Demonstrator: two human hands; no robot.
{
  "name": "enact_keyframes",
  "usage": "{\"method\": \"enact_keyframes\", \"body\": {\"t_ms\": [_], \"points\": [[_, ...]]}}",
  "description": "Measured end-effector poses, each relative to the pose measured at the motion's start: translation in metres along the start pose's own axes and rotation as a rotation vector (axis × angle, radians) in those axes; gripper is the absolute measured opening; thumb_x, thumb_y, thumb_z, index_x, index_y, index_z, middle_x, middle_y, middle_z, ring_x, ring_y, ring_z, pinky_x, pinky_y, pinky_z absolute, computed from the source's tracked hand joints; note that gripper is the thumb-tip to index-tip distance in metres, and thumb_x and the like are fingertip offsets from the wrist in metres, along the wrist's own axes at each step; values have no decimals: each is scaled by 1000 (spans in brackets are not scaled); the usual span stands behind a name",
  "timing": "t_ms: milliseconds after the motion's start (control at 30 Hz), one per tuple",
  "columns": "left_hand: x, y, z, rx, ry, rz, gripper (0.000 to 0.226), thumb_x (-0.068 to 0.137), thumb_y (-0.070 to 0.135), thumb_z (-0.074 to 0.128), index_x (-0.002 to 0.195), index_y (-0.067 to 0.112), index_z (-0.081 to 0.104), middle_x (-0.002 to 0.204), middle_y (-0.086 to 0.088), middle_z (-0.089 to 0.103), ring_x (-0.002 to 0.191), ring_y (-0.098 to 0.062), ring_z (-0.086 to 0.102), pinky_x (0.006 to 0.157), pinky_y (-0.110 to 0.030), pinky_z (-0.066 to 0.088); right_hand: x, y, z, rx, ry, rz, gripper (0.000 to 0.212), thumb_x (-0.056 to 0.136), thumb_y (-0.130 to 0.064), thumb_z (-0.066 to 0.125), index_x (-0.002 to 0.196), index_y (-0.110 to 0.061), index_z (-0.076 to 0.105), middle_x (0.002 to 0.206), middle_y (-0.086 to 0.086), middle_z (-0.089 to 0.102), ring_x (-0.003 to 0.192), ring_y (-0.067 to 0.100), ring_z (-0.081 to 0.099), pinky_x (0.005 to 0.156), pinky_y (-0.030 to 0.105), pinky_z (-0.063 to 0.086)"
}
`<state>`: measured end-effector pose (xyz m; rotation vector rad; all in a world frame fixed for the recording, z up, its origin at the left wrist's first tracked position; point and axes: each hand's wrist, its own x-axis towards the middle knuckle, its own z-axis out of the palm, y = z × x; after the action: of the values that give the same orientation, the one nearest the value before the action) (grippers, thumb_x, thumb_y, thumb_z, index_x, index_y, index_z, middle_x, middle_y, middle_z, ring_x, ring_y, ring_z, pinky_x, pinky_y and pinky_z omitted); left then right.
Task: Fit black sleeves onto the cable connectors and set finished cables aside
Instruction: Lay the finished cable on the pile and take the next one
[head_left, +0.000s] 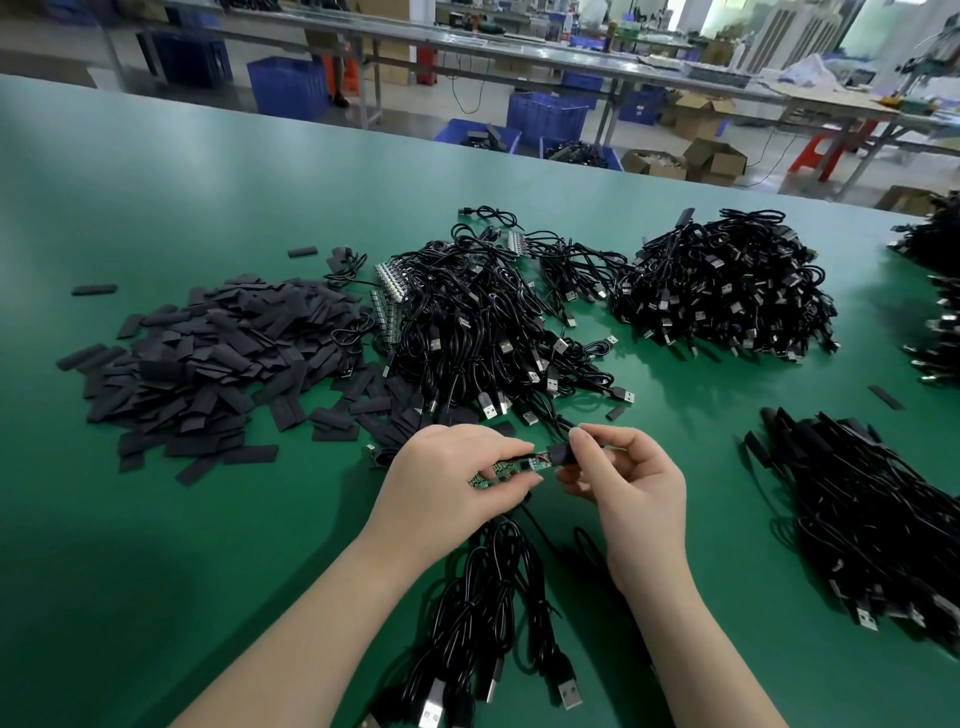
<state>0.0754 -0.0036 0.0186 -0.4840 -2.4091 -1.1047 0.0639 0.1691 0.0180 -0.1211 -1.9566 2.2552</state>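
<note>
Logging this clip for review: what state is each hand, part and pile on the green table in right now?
left hand: pinching the green circuit board.
right hand: pinching the black sleeve.
circuit board: mostly bare, held level above the table.
black sleeve: only on the board's right end.
loose sleeve pile: flat, unused, spread at left.
middle cable heap: tangled.
right-hand cable bundle: laid roughly parallel.
cables under the wrists: bunched, USB plugs pointing toward the camera.

Green table (156, 208): sleeve pile (208, 358) left, cable heaps (722, 291) centre, right.
</note>
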Motion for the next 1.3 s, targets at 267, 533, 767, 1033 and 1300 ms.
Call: {"method": "enact_keyframes", "body": {"t_ms": [267,533,767,1033,1300], "points": [[0,-7,4,168,180,206,17,84,31,74,88,16,79,80,8,73,69,-12,66,67,-31,49,-1,-2,1,60,-23,81,2,90,-10,70,88,-8,70,80,15,75,61,17,67,57,24,54],[0,-8,6,131,223,175,22,87,35,67,91,18,79,87,10,74,82,-3,65,81,-18,45,-6,-13,4,189,-127,115,14,72,-31,74,83,-22,78,85,13,76,63,17,67,60,24,56],[-1,1,3,64,209,70,24,86,37,62,92,20,78,87,14,74,93,-1,61,87,-7,39,-8,-11,8,199,-159,71,30,61,-32,81,89,-23,80,82,6,74,74,17,72,70,22,56],[0,3,6,63,162,96,24,89,34,61,93,17,77,88,11,74,88,-2,63,85,-17,45,-5,-7,6,233,-125,25,23,65,-20,79,88,-24,78,70,10,68,78,19,72,72,26,57],[0,2,4,62,154,115,24,88,33,63,94,15,78,90,9,75,86,-3,65,83,-19,46,-6,-1,7,138,-170,39,20,72,-16,82,89,-24,77,71,17,59,65,14,64,74,27,57]]}}
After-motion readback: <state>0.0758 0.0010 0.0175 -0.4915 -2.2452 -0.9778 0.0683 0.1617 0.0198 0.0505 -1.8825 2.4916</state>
